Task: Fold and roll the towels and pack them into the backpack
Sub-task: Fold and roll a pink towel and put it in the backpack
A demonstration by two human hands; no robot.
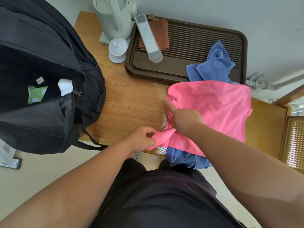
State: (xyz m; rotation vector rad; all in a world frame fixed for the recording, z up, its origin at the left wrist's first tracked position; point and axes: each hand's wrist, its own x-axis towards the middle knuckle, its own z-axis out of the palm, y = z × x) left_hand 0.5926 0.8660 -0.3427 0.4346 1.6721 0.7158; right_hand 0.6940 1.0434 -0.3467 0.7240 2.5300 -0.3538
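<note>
Since it is thin, soft cloth, the pink towel (pixel 213 109) is judged light, limp and unbreakable. It is best taken at corners or hems, because a hold in mid-cloth would only bunch it.

- Backpack (pixel 49 79): left of frame, stood on the surface (pixel 131 99), main compartment unzipped, well apart from the towel.
- Left hand (pixel 143 139): lower centre; the towel's near-left corner is pinched between thumb and fingers.
- Right hand (pixel 184 120): just right of it, laid on the towel's left edge, forefinger stretched out, other fingers curled. Whether cloth is gripped cannot be told.
- Pink towel: centre right, spread beyond both hands.
- Blue towel (pixel 213 66): upper right, partly on the tray (pixel 245 46); more blue cloth is seen beneath the pink at the near edge.
</note>
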